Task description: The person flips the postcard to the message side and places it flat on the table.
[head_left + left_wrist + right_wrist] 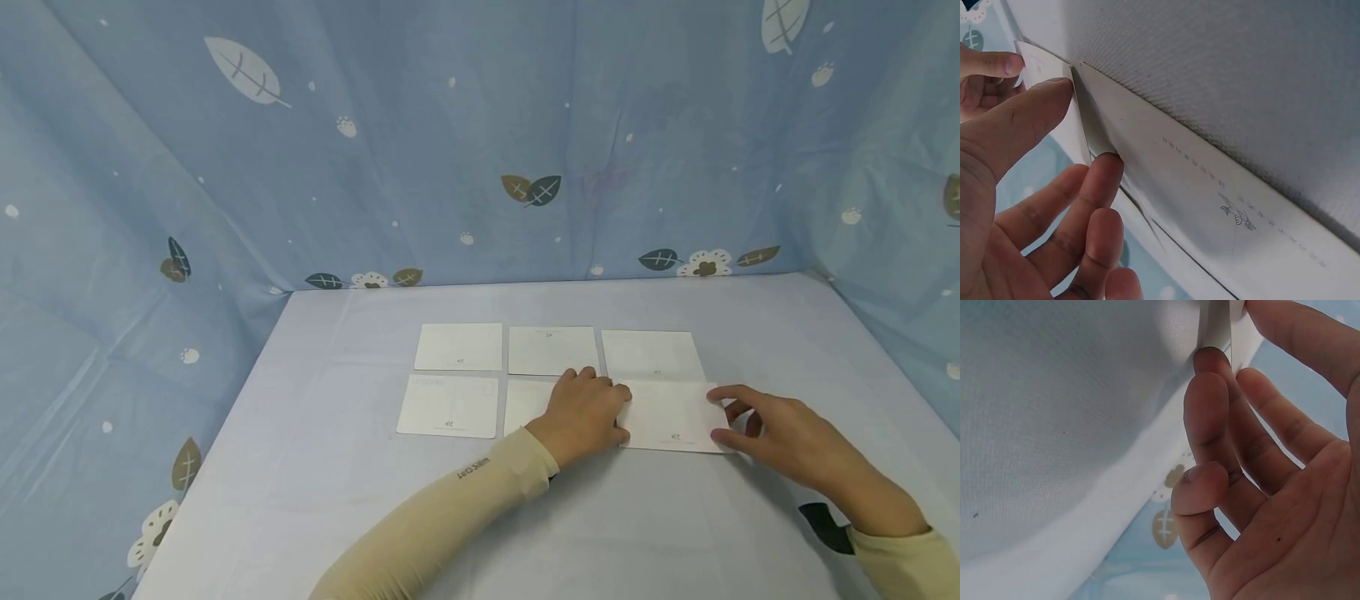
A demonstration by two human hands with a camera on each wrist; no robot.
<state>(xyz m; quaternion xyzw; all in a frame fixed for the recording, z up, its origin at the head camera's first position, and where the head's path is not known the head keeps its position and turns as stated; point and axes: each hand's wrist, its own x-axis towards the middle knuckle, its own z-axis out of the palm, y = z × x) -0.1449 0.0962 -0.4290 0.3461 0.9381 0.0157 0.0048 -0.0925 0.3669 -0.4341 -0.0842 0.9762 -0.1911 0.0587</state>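
Note:
A white card (667, 412) with a small printed emblem is held by both hands at the right end of the front row. My left hand (585, 414) pinches its left edge, and my right hand (787, 437) pinches the right edge between thumb and fingers. The card's far edge overlaps the near part of the back right card (651, 354). Partly hidden behind the left hand lies the front middle card (525, 402). In the left wrist view the held card (1044, 69) stands tilted beside a flat card (1197, 187) with faint print.
Other white cards lie flat on the white-covered table (322, 467): one at the front left (448, 406), one at the back left (459, 346) and one at the back middle (552, 350). A blue leaf-patterned curtain (450, 142) encloses the table's back and sides.

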